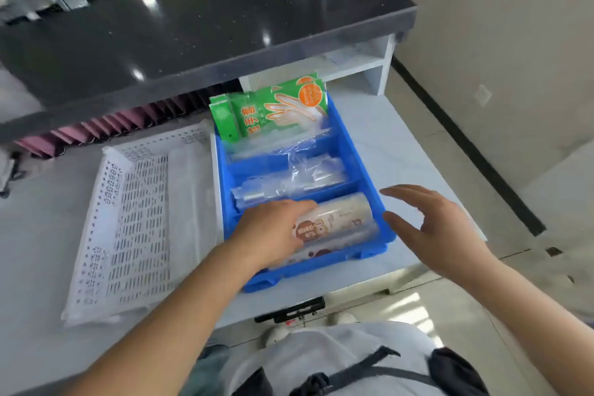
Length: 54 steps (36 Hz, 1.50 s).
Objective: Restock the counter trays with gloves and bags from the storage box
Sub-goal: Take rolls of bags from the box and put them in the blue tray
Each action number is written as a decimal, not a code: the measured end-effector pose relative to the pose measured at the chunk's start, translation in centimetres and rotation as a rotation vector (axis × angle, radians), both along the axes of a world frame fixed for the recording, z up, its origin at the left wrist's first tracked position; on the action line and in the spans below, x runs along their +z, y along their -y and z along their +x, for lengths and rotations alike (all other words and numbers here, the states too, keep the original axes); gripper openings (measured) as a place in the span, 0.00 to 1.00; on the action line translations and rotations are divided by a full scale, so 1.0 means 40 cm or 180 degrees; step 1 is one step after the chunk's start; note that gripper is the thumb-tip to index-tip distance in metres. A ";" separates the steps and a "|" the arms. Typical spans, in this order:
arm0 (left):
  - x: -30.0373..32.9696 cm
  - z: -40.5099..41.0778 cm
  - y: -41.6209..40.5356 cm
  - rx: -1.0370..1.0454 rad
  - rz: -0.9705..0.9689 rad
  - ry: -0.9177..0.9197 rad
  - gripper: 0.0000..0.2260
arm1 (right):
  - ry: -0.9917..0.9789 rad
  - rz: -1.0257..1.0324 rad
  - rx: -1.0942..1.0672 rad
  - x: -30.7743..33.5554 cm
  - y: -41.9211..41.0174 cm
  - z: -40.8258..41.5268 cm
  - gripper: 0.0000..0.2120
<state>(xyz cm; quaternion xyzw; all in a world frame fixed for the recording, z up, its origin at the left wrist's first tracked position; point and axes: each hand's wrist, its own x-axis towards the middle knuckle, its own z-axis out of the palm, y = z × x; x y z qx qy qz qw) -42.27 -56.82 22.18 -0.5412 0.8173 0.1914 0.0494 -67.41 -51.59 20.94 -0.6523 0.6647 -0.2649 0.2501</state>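
A blue divided tray (348, 151) sits on the pale counter. Green glove packs (273, 109) stand upright in its far compartment. Clear plastic bags (289, 183) fill the middle compartment. In the near compartment lies a roll of bags (340, 219) with a brown label. My left hand (270, 231) rests on the left end of that roll, fingers curled over it. My right hand (430, 228) hovers open just right of the tray's near right corner, touching nothing.
A white perforated tray (135, 222) lies left of the blue one, seemingly empty. A dark raised countertop (205, 32) overhangs the back. Pink folders (106, 125) line up under it. The counter's right edge drops to a tiled floor (530, 170).
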 end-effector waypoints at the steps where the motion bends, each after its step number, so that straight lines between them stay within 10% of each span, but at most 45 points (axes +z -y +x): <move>1: -0.020 -0.019 0.014 -0.0119 0.0023 0.0106 0.28 | -0.0100 -0.0039 0.0062 0.000 0.004 0.003 0.18; 18: -0.073 0.051 -0.013 0.0455 -0.0152 -0.0716 0.26 | -0.1717 -0.0003 0.1259 -0.081 0.100 0.061 0.25; 43: -0.115 0.017 -0.153 0.2023 -0.0376 -0.1349 0.22 | -0.2241 0.0013 0.1681 -0.010 0.119 0.097 0.16; 54: -0.092 0.055 -0.195 0.1727 -0.0047 -0.1356 0.32 | -0.2015 0.0009 0.1938 0.011 0.037 0.179 0.31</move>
